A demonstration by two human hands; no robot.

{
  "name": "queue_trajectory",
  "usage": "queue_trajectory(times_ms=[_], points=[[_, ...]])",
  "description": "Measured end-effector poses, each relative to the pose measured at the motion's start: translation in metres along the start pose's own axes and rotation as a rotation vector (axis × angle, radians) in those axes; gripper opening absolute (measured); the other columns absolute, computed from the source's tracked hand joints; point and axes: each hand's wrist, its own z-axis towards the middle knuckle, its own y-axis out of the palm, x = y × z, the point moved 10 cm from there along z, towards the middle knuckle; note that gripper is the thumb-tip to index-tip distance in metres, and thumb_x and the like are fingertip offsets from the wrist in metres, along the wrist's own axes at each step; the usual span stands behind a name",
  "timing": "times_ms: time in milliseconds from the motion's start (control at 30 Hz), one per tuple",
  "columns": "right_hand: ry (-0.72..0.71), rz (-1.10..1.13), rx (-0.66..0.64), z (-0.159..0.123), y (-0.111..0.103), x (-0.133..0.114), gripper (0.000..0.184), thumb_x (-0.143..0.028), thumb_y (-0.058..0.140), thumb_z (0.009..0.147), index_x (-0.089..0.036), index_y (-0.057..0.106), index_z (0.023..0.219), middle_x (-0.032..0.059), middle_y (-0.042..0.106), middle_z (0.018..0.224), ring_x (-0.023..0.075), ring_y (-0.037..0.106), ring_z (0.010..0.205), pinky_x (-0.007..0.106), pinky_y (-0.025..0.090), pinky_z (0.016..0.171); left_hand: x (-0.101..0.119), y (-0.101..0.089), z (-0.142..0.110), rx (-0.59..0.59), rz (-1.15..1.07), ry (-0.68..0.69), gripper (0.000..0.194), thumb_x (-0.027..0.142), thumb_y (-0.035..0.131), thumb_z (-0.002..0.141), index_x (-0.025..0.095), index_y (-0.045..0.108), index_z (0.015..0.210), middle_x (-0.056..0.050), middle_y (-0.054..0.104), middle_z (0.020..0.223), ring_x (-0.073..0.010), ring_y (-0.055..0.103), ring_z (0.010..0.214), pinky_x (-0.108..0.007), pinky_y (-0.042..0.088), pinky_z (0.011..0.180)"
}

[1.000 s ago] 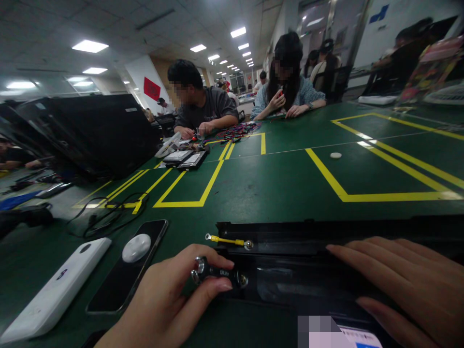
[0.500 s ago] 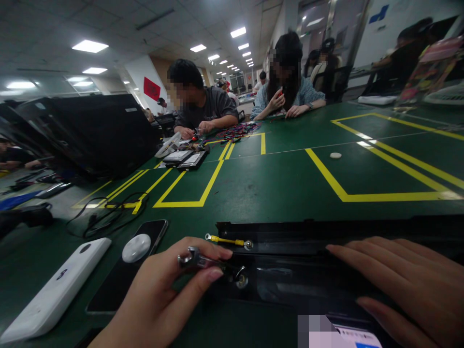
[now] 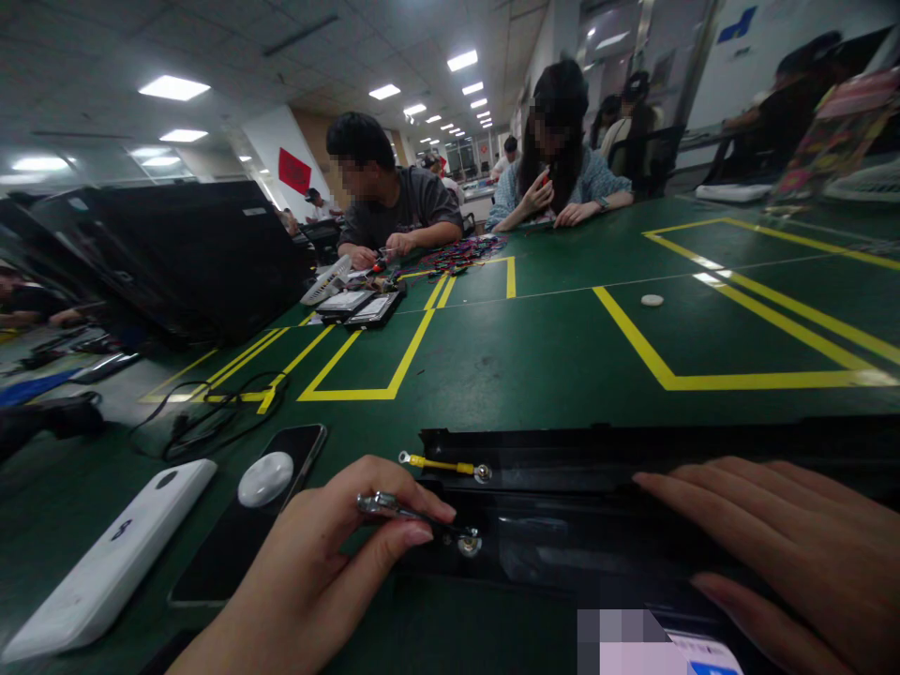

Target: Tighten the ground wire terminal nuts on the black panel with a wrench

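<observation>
Okay: wrench [image 3: 380, 505] at bolt [image 3: 469, 547].

Our left hand [image 3: 337, 553] pinches the wrench thumb-to-finger, likely for control; bolt just right of the fingertips. Our right hand [image 3: 794, 539] lies over the black panel [image 3: 569, 562], thumb spread, presumably steadying it. Yellow lead [image 3: 444, 465]: just beyond left fingertips.

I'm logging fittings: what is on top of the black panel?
One end of a short yellow cable, and a round metal fastener at the tip of the wrench in the left hand. The right hand spreads over the panel, hiding what lies under it.
</observation>
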Motion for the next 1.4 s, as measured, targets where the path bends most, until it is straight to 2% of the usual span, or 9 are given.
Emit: queue_trajectory(times_ms=[100, 267, 400, 733, 833, 1000, 1067, 1200, 1400], points=[[-0.034, -0.049, -0.025, 0.001, 0.002, -0.004, 0.076, -0.057, 0.058, 0.115, -0.045, 0.06, 0.19, 0.0031, 0.095, 0.142, 0.0397, 0.095, 0.111, 0.058, 0.084, 0.084, 0.001, 0.0, 0.0, 0.002, -0.006, 0.013, 0.039, 0.0, 0.076, 0.098, 0.036, 0.091, 0.104, 0.009, 0.101, 0.092, -0.0154, 0.1, 0.076, -0.015, 0.076, 0.073], [-0.063, -0.086, -0.024, 0.005, 0.002, -0.012, 0.072, -0.056, 0.058, 0.115, -0.042, 0.064, 0.186, 0.0052, 0.095, 0.139, 0.0373, 0.095, 0.108, 0.054, 0.083, 0.083, -0.004, 0.005, -0.005, -0.047, -0.021, -0.003, 0.041, -0.002, 0.078, 0.1, 0.035, 0.092, 0.108, 0.008, 0.102, 0.096, -0.0153, 0.1, 0.082, -0.015, 0.076, 0.077], [-0.06, -0.11, -0.034, 0.004, 0.004, -0.01, 0.074, -0.057, 0.057, 0.114, -0.041, 0.064, 0.186, 0.006, 0.094, 0.142, 0.0395, 0.095, 0.112, 0.058, 0.084, 0.083, -0.01, 0.008, -0.009, -0.071, -0.06, -0.026, 0.043, -0.001, 0.08, 0.103, 0.039, 0.094, 0.113, 0.009, 0.102, 0.1, -0.0148, 0.101, 0.087, -0.015, 0.076, 0.081], [-0.089, -0.129, -0.047, 0.005, 0.007, -0.012, 0.072, -0.056, 0.056, 0.115, -0.04, 0.065, 0.185, 0.0061, 0.095, 0.14, 0.0384, 0.095, 0.11, 0.055, 0.084, 0.084, -0.008, 0.004, 0.001, -0.062, -0.097, -0.061, 0.036, 0.001, 0.08, 0.099, 0.034, 0.095, 0.102, 0.007, 0.102, 0.092, -0.015, 0.1, 0.081, -0.013, 0.075, 0.077], [-0.097, -0.122, -0.021, 0.004, 0.006, -0.012, 0.076, -0.056, 0.056, 0.114, -0.04, 0.062, 0.188, 0.0054, 0.095, 0.139, 0.0383, 0.095, 0.108, 0.055, 0.084, 0.08, -0.02, 0.001, -0.003, -0.03, -0.178, -0.159, 0.031, 0.004, 0.084, 0.101, 0.033, 0.096, 0.101, 0.004, 0.102, 0.094, -0.0172, 0.1, 0.082, -0.016, 0.077, 0.076], [-0.088, -0.117, -0.03, -0.002, 0.006, -0.009, 0.085, -0.057, 0.056, 0.114, -0.041, 0.049, 0.197, 0.0052, 0.095, 0.141, 0.0387, 0.095, 0.111, 0.056, 0.084, 0.083, -0.046, -0.009, -0.02, 0.101, -0.264, -0.37, 0.018, 0.02, 0.091, 0.109, 0.032, 0.098, 0.12, -0.001, 0.105, 0.115, -0.024, 0.101, 0.102, -0.026, 0.082, 0.087], [-0.091, -0.12, -0.024, -0.004, 0.005, -0.009, 0.087, -0.056, 0.055, 0.114, -0.04, 0.045, 0.199, 0.0053, 0.095, 0.142, 0.0391, 0.095, 0.111, 0.057, 0.084, 0.082, -0.043, -0.008, -0.02, 0.076, -0.222, -0.322, 0.016, 0.019, 0.092, 0.108, 0.032, 0.098, 0.115, -0.001, 0.104, 0.111, -0.0244, 0.1, 0.1, -0.027, 0.082, 0.088], [-0.082, -0.103, -0.004, -0.003, 0.003, -0.008, 0.085, -0.057, 0.056, 0.115, -0.044, 0.046, 0.198, 0.0052, 0.095, 0.143, 0.0395, 0.095, 0.112, 0.056, 0.084, 0.083, -0.029, -0.002, -0.013, -0.006, -0.157, -0.15, 0.028, 0.011, 0.09, 0.106, 0.037, 0.098, 0.11, 0.005, 0.103, 0.104, -0.019, 0.098, 0.089, -0.021, 0.077, 0.082], [-0.09, -0.13, -0.02, 0.001, 0.006, -0.012, 0.084, -0.057, 0.055, 0.114, -0.04, 0.05, 0.196, 0.0062, 0.095, 0.139, 0.0397, 0.094, 0.109, 0.057, 0.084, 0.08, -0.028, 0.0, -0.017, -0.007, -0.079, -0.116, 0.031, 0.01, 0.094, 0.104, 0.04, 0.098, 0.113, 0.007, 0.103, 0.105, -0.0192, 0.099, 0.09, -0.02, 0.076, 0.085]])
